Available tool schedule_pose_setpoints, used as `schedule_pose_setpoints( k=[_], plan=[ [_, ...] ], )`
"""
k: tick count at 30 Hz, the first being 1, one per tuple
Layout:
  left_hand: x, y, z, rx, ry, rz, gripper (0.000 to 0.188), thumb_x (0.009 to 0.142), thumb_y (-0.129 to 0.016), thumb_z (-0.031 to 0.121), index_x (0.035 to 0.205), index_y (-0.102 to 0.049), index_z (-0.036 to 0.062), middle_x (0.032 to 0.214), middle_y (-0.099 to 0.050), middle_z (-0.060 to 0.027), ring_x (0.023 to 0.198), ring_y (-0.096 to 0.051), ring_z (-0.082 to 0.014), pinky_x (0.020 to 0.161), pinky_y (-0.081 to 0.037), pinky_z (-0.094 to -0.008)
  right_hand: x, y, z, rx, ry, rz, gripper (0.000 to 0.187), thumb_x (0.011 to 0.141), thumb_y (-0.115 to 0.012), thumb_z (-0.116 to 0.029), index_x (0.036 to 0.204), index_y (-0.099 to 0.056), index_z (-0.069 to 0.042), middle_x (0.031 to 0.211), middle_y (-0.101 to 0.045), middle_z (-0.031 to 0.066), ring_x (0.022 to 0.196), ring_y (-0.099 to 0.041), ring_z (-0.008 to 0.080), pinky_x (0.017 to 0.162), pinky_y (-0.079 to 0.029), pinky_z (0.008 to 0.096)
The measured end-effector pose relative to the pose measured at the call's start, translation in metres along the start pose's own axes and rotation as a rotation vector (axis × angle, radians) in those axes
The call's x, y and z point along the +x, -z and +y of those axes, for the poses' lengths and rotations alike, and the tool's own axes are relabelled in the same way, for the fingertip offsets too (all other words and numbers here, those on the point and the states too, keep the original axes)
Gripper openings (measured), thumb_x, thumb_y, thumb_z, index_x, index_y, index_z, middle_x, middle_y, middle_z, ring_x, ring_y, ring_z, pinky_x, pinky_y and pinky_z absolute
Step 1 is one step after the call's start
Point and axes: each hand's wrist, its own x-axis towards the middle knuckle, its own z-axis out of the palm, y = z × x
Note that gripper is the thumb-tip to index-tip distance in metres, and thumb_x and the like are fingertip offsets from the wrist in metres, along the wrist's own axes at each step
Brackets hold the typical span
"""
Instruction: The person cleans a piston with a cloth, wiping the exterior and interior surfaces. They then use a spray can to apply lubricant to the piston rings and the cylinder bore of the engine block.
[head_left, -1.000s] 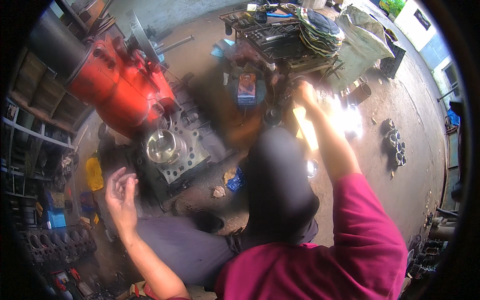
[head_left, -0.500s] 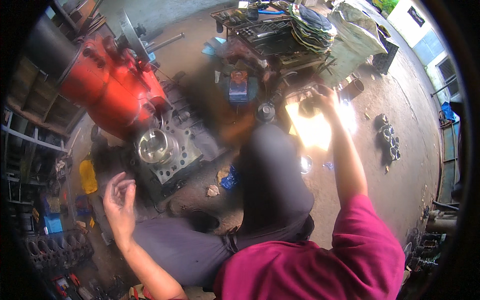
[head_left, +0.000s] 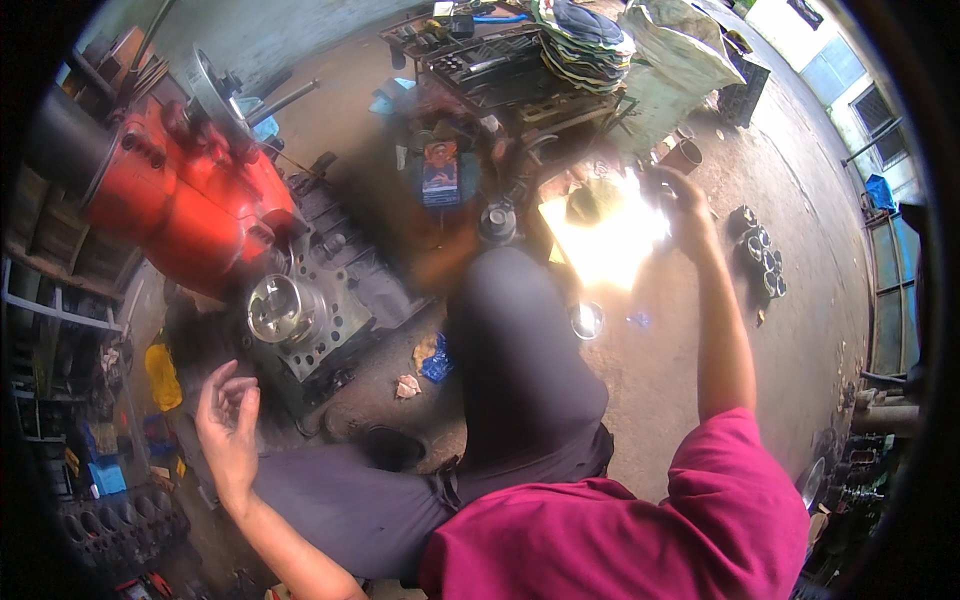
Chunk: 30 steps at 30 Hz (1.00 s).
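My left hand (head_left: 230, 415) is raised over my bent left leg, its fingers loosely curved and apart, with nothing in it. Beyond it a shiny metal piston (head_left: 280, 308) sits on the flat face of a grey engine block (head_left: 345, 318); the hand does not touch them. My right hand (head_left: 690, 215) reaches out at the far right, beside a bright sheet (head_left: 595, 245) washed out by glare. Its fingers are curled around something dark, which the glare and the hand mostly hide. A short open cylinder (head_left: 683, 156) stands just beyond that hand.
A red machine (head_left: 190, 200) rises behind the block. A low table (head_left: 500, 75) at the back bears tools and a stack of gaskets (head_left: 585, 45). Between them stands a small box (head_left: 440, 173). Several metal rings (head_left: 762, 250) lie on the floor at right, and a round shiny part (head_left: 587, 320) by my knee.
My right hand has moved right, from over the bright sheet to beside its edge. The left hand stays raised and open. The whole view has shifted slightly.
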Motion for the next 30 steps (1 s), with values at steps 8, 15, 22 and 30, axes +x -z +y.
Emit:
schedule_pose_setpoints(
  k=[8, 15, 22, 30],
  plan=[
    [0.0, 0.0, -0.001, 0.017, 0.011, -0.021, 0.043, 0.1, -0.069, 0.015, 0.137, -0.056, -0.0034, 0.106, -0.069, -0.0094, 0.098, -0.065, -0.0142, 0.093, -0.054, -0.0297, 0.007, -0.075, 0.086, -0.734, 0.269, -0.327, 0.037, 0.081, -0.055, 0.008, 0.114, -0.069, -0.001, 0.111, -0.071, 0.0186, 0.102, -0.069, 0.0386, 0.088, -0.057, 0.0441],
    [-0.002, -0.003, 0.003, -0.029, 0.057, 0.005, 0.045, 0.096, -0.073, 0.012, 0.136, -0.058, -0.0032, 0.104, -0.068, -0.0083, 0.096, -0.062, -0.0137, 0.091, -0.05, -0.0279, 0.038, -0.11, 0.199, -0.633, 0.467, -0.339, 0.031, 0.081, -0.051, 0.012, 0.105, -0.067, -0.002, 0.11, -0.068, 0.0188, 0.104, -0.066, 0.0363, 0.085, -0.054, 0.0424],
    [0.0, -0.007, 0.007, -0.017, 0.095, -0.003, 0.045, 0.095, -0.074, 0.013, 0.135, -0.059, -0.0029, 0.104, -0.069, -0.0087, 0.097, -0.063, -0.0144, 0.091, -0.05, -0.0291, 0.041, -0.126, 0.238, -0.407, 0.339, -0.288, 0.028, 0.077, -0.066, 0.007, 0.104, -0.07, 0.001, 0.127, -0.067, 0.0231, 0.116, -0.063, 0.0386, 0.098, -0.052, 0.0437],
    [0.003, -0.009, 0.008, 0.011, 0.101, -0.031, 0.047, 0.093, -0.076, 0.011, 0.135, -0.059, -0.003, 0.103, -0.069, -0.009, 0.096, -0.063, -0.015, 0.091, -0.051, -0.03, 0.067, -0.13, 0.161, -0.377, -0.09, 0.075, 0.039, 0.086, -0.081, -0.034, 0.092, -0.071, 0.003, 0.082, -0.071, 0.0147, 0.076, -0.068, 0.0295, 0.07, -0.055, 0.0419]
  ],
)
